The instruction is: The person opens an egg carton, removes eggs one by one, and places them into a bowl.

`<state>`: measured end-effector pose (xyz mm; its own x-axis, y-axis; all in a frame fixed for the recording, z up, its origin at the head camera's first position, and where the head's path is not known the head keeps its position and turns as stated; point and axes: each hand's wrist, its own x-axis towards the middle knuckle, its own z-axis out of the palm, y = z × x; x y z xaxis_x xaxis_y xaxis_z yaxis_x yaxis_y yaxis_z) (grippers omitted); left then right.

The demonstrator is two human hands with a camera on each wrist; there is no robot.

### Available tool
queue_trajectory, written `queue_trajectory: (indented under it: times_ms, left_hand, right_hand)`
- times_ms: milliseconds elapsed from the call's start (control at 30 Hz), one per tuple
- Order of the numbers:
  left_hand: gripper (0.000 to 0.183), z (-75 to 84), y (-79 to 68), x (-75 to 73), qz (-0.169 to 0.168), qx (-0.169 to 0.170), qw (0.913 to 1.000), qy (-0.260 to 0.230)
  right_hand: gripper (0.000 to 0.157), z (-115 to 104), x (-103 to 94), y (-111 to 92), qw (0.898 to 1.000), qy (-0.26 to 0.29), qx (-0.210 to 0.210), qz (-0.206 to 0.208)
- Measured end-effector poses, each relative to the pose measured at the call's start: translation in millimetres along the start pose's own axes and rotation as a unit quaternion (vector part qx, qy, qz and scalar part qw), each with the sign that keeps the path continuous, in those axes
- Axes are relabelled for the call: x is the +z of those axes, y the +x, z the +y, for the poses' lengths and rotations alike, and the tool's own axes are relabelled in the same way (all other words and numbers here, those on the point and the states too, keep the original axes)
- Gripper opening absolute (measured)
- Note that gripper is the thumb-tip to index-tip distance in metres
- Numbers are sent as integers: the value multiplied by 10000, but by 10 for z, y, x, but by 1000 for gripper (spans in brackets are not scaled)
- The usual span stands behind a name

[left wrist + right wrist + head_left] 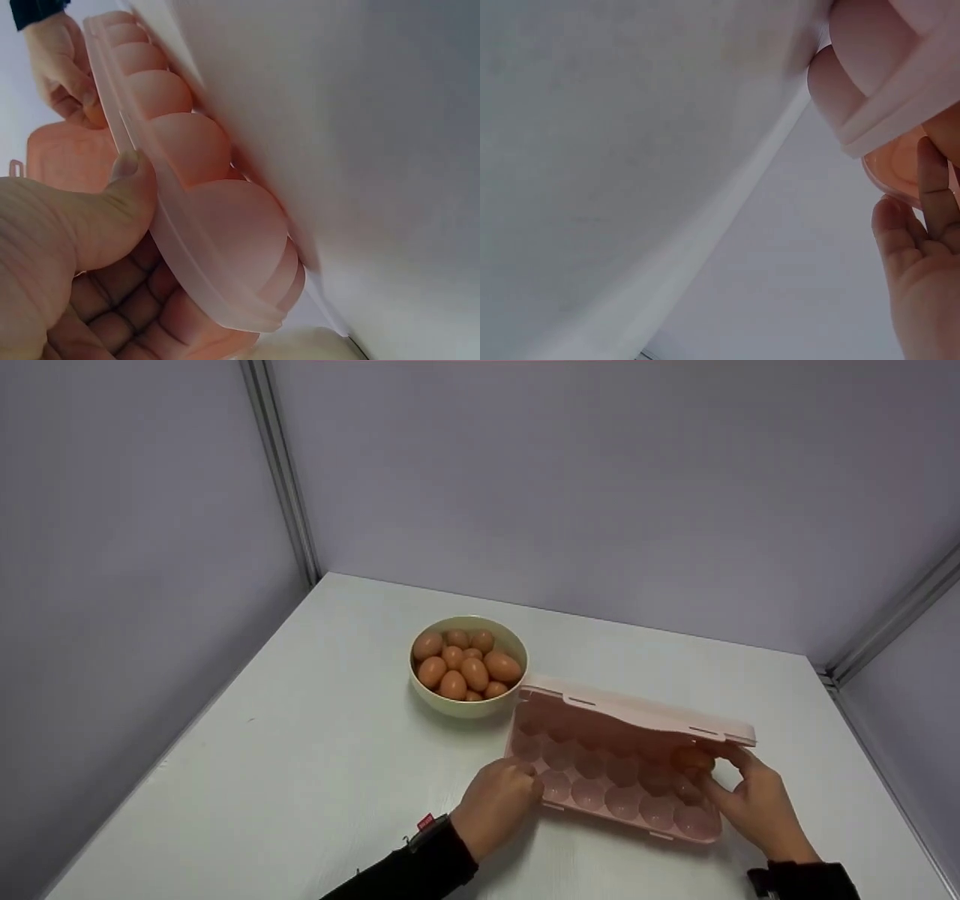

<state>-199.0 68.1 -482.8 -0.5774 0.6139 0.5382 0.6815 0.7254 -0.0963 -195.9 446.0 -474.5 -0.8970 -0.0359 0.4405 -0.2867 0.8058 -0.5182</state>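
A pink egg box (pixel 622 802) lies on the table with its hinged lid (pixel 637 709) tilted partly up along the far side. My left hand (pixel 499 802) grips the box's near left corner, the thumb (pixel 135 184) over the rim in the left wrist view. At the right end, my right hand (pixel 757 802) holds a brown egg (pixel 694 760) between thumb and fingers, under the lid and over the cups. In the right wrist view the fingers (pixel 934 180) sit beside the egg (pixel 946 133) below the box rim. The visible front cups hold nothing.
A cream bowl (pixel 465 709) heaped with several brown eggs (pixel 474 673) stands behind and left of the box, close to the lid's left corner. The white table (pixel 300 750) is bordered by grey panels (pixel 555 495) at the back and sides.
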Motion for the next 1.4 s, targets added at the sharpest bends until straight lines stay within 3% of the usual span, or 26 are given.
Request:
queue_trajectory:
  times_ms: [233, 567, 1033, 1267, 1400]
  left_hand:
    - [19, 5, -11, -16, 19, 288, 9995, 134]
    - [7, 21, 9, -49, 32, -8, 9998, -209]
    - [5, 36, 16, -81, 11, -110, 9985, -528]
    - [17, 53, 16, -131, 212, -66, 9968, -770]
    - [31, 76, 22, -184, 452, -94, 9921, -1166]
  right_hand:
    - [51, -54, -33, -31, 9999, -87, -27, 97]
    - [51, -130, -102, -47, 9993, -102, -184, 297]
    - [47, -300, -187, -70, 9985, -282, -238, 404]
    - [44, -457, -213, -134, 9993, -189, -114, 318]
    - [41, -674, -207, -171, 9992, 337, 193, -47]
